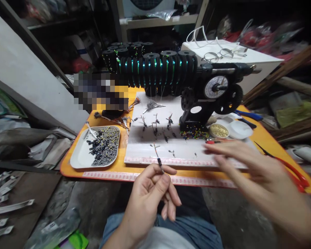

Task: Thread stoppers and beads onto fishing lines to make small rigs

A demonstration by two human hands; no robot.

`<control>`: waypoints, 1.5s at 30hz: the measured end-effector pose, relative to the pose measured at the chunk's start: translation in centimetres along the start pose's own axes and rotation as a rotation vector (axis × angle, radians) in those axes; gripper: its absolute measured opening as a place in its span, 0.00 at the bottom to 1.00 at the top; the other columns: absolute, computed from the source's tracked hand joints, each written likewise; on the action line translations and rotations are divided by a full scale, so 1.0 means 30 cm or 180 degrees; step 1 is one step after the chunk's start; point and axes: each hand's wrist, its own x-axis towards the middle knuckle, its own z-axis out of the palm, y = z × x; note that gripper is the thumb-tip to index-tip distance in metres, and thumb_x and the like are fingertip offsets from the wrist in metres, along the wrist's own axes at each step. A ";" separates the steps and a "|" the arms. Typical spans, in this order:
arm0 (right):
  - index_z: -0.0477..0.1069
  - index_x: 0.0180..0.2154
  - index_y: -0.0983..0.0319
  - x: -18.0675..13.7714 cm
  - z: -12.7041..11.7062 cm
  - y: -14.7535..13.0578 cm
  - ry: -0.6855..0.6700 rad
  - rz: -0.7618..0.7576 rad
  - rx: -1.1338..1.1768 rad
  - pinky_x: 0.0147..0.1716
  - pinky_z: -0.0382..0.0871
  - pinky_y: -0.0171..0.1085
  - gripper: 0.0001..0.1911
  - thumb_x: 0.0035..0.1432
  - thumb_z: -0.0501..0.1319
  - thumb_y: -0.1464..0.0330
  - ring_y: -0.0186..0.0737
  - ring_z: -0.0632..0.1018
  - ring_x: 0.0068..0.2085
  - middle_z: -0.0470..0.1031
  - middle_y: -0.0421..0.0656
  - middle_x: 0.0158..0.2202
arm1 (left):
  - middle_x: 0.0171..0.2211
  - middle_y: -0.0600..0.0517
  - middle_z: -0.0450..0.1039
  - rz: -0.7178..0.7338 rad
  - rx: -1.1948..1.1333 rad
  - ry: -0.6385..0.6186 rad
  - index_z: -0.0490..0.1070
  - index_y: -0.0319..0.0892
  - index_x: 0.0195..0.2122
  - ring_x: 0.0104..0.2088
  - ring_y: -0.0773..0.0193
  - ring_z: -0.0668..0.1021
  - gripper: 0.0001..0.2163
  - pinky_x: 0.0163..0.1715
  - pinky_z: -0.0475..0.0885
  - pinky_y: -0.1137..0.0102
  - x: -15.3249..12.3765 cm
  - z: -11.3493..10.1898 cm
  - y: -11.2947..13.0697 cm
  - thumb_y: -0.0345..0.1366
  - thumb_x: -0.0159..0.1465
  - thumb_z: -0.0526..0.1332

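Observation:
My left hand (pixel 150 193) is closed in a pinch on a small rigged piece (pixel 159 162), a thin wire with a dark sleeve, held up just in front of the orange table's (pixel 75 169) near edge. My right hand (pixel 248 166) is blurred by motion, its fingers stretched out flat over the right end of the white work board (pixel 145 150), near a red-handled tool (pixel 215 141). It holds nothing that I can see. Several finished small pieces (pixel 155 126) lie scattered on the board.
A white tray (pixel 79 157) of dark and yellow small parts sits at the left. A black winding machine with a dial (pixel 215 91) and spools of green line (pixel 158 71) stand behind. A dish of gold beads (pixel 219 130), coloured beads (pixel 194 133) and red scissors (pixel 292 171) are at the right.

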 end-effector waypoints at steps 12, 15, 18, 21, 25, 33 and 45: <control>0.76 0.33 0.62 0.229 0.200 -0.251 -0.1417 0.0298 0.2508 0.33 0.68 0.30 0.08 0.63 0.61 0.66 0.31 0.73 0.33 0.73 0.42 0.34 | 0.19 0.54 0.72 0.0243 0.0604 0.0205 0.70 0.38 0.36 0.14 0.76 0.71 0.17 0.14 0.60 0.82 -0.022 -0.040 0.024 0.50 0.66 0.57; 0.71 0.34 0.61 0.209 0.212 -0.256 -0.1611 0.1121 0.3935 0.20 0.64 0.25 0.11 0.65 0.59 0.61 0.23 0.70 0.21 0.74 0.39 0.31 | 0.21 0.50 0.73 0.0291 0.1012 0.0284 0.72 0.36 0.31 0.16 0.74 0.72 0.21 0.14 0.59 0.81 -0.046 -0.067 -0.015 0.51 0.66 0.57; 0.68 0.32 0.62 0.200 0.238 -0.266 -0.1627 0.1537 0.4488 0.18 0.66 0.24 0.12 0.64 0.60 0.61 0.24 0.73 0.19 0.74 0.37 0.25 | 0.23 0.45 0.74 0.0298 0.1437 0.0276 0.73 0.34 0.29 0.17 0.70 0.75 0.25 0.14 0.61 0.80 -0.073 -0.091 -0.060 0.55 0.65 0.55; 0.67 0.31 0.63 0.198 0.267 -0.270 -0.1592 0.1696 0.4438 0.18 0.67 0.24 0.13 0.63 0.62 0.61 0.25 0.73 0.18 0.72 0.36 0.23 | 0.23 0.45 0.74 0.0065 0.1685 0.0046 0.72 0.35 0.29 0.17 0.69 0.74 0.27 0.15 0.63 0.78 -0.087 -0.107 -0.072 0.57 0.66 0.50; 0.67 0.31 0.63 0.191 0.280 -0.254 -0.1614 0.1734 0.3992 0.13 0.55 0.22 0.15 0.63 0.61 0.58 0.21 0.64 0.15 0.72 0.37 0.24 | 0.19 0.50 0.71 -0.0031 0.2727 -0.0491 0.73 0.36 0.34 0.16 0.70 0.68 0.24 0.18 0.65 0.76 -0.085 -0.123 0.013 0.48 0.71 0.44; 0.71 0.34 0.62 0.200 0.247 -0.214 -0.1070 0.1090 0.2584 0.21 0.63 0.28 0.14 0.65 0.57 0.59 0.31 0.72 0.26 0.76 0.42 0.30 | 0.20 0.58 0.68 0.1470 0.2742 0.1141 0.71 0.44 0.53 0.15 0.71 0.67 0.16 0.17 0.63 0.75 0.131 -0.143 0.341 0.43 0.66 0.58; 0.74 0.37 0.61 0.228 0.272 -0.168 -0.0781 0.0139 0.0887 0.39 0.70 0.38 0.10 0.67 0.55 0.66 0.41 0.77 0.38 0.78 0.45 0.37 | 0.35 0.51 0.69 0.2669 0.2613 0.0893 0.74 0.42 0.32 0.39 0.64 0.73 0.05 0.41 0.68 0.71 0.214 -0.098 0.349 0.36 0.65 0.62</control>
